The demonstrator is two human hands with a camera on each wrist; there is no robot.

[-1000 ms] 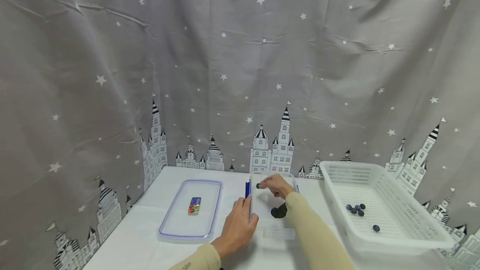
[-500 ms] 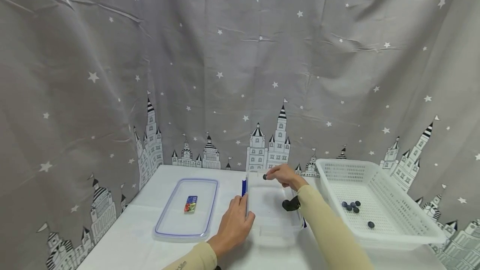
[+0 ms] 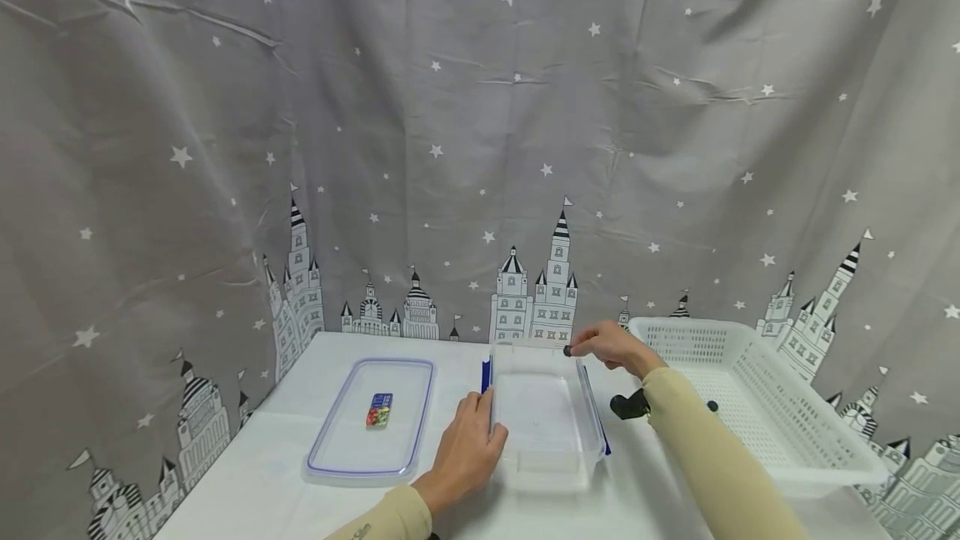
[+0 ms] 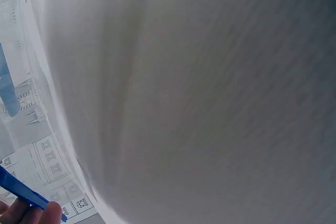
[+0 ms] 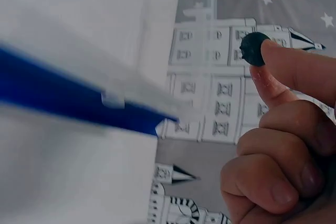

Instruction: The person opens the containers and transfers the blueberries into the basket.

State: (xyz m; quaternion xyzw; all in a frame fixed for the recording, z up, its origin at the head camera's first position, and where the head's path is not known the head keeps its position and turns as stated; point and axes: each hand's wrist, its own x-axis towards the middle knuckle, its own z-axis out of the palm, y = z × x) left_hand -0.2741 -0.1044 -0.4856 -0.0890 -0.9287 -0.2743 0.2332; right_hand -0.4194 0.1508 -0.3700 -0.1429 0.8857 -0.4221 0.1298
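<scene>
A dark blueberry is pinched between the thumb and forefinger of my right hand, the other fingers curled in. In the head view this hand is at the far right corner of a clear plastic food container, with the blueberry overlapping the rim. My left hand grips the container's left side by a blue latch, which shows against its fingertips in the left wrist view. Another blue latch hangs along the right side.
A clear lid with a blue seal and a colourful label lies to the left. On the right stands a white perforated basket; one blueberry shows in it, and my right forearm covers part of it. A patterned curtain hangs behind.
My right hand has carried the blueberry rightward from over the container's left side to its right far corner. The left hand keeps its grip. Several berries in the basket are now hidden by the forearm.
</scene>
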